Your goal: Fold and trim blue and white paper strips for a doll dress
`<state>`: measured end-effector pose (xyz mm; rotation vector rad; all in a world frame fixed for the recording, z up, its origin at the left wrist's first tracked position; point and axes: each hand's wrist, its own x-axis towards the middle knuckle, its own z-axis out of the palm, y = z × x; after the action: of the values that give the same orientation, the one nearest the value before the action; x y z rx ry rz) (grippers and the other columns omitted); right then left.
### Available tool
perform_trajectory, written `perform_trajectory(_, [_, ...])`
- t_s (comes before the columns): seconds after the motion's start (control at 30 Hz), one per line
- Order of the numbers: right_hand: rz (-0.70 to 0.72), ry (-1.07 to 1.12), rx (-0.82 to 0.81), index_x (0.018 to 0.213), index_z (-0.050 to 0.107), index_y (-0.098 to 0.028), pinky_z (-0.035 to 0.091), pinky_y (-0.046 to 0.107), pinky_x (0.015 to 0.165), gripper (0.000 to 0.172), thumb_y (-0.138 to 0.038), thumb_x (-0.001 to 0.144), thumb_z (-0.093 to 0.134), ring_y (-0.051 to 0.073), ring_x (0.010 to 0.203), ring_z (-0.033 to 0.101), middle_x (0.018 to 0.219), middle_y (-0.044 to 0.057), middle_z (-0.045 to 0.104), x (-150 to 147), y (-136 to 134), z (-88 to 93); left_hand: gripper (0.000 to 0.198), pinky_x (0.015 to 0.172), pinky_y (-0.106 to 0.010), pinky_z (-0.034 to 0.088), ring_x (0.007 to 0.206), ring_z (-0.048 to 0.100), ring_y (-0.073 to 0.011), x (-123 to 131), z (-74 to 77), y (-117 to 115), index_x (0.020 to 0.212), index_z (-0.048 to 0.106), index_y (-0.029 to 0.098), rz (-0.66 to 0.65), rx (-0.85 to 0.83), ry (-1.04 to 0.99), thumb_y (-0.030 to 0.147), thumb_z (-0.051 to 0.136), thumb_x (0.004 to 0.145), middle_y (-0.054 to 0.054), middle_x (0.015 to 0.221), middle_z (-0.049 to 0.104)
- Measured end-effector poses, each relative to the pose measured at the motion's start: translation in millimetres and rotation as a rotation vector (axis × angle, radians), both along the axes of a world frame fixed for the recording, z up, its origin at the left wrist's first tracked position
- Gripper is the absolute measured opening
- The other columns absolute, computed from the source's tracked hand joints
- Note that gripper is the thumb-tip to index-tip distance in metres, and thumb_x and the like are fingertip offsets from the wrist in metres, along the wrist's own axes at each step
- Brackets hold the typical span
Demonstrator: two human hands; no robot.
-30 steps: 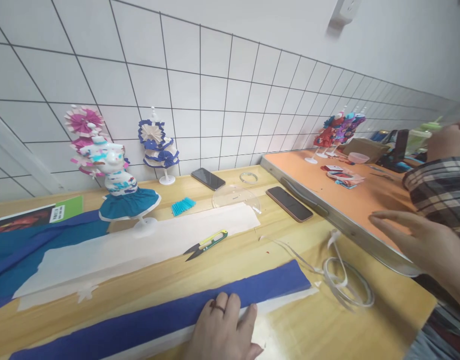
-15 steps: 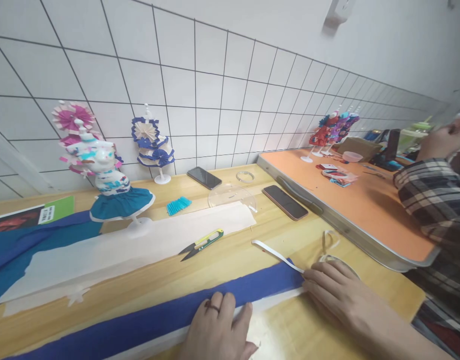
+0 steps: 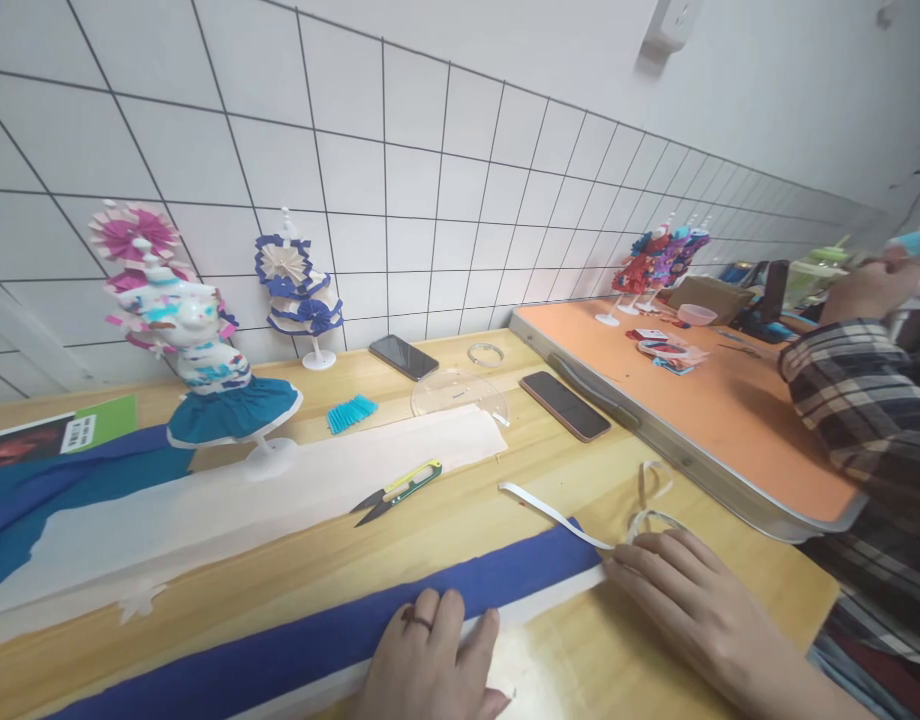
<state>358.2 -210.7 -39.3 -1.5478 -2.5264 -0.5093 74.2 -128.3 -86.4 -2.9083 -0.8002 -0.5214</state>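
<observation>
A long dark-blue cloth strip lies slantwise along the front of the wooden table, with a white band along its near edge. My left hand rests on the strip, fingers bent over it and the index finger apart; a dark ring is on one finger. At the strip's right end, my right hand has its fingers together and closed on a narrow white ribbon. The ribbon's loops show beyond the knuckles. What lies under the right fingertips is partly hidden. Thread snips lie beyond the strip.
Pale cloth lies under a small dress form; behind stands a blue-and-cream one. Two phones, the nearer one, a clear disc and pleated turquoise cloth lie farther back. Another person's plaid sleeve is at the orange-topped table.
The view has shifted slightly, so most things sit a little farther left. My right fingers have shifted a little at the strip's end; my left hand stays on the cloth.
</observation>
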Motion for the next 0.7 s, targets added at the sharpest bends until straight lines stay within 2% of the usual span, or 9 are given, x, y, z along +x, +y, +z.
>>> perform_trajectory(0.2, [0.006, -0.052, -0.031, 0.105, 0.058, -0.015, 0.036, 0.044, 0.081, 0.036, -0.021, 0.096, 0.024, 0.023, 0.087, 0.054, 0.096, 0.011, 0.063, -0.1, 0.4, -2.2, 0.044, 0.054, -0.024, 0.037, 0.068, 0.045, -0.0153, -0.1, -2.8, 0.8, 0.110, 0.054, 0.029, 0.000, 0.051, -0.023, 0.054, 0.058, 0.073, -0.001, 0.078, 0.050])
perform_trajectory(0.4, [0.020, -0.046, -0.028, 0.106, 0.058, -0.014, 0.038, 0.041, 0.076, 0.037, -0.019, 0.096, 0.023, 0.023, 0.083, 0.054, 0.094, 0.011, 0.063, -1.0, 0.8, -4.0, 0.042, 0.057, -0.023, 0.038, 0.071, 0.046, -0.0156, -0.2, -3.5, 0.1, 0.111, 0.054, 0.027, -0.008, 0.053, -0.035, 0.047, 0.058, 0.075, -0.002, 0.080, 0.050])
perform_trajectory(0.7, [-0.050, -0.011, -0.136, 0.109, 0.057, -0.016, 0.041, 0.038, 0.072, 0.038, -0.024, 0.096, 0.022, 0.022, 0.078, 0.053, 0.092, 0.010, 0.061, 2.0, -1.8, -5.9, 0.040, 0.058, -0.023, 0.038, 0.072, 0.046, -0.0156, 0.0, -3.9, -0.1, 0.111, 0.054, 0.027, -0.004, 0.029, -0.040, 0.045, 0.058, 0.075, -0.002, 0.080, 0.049])
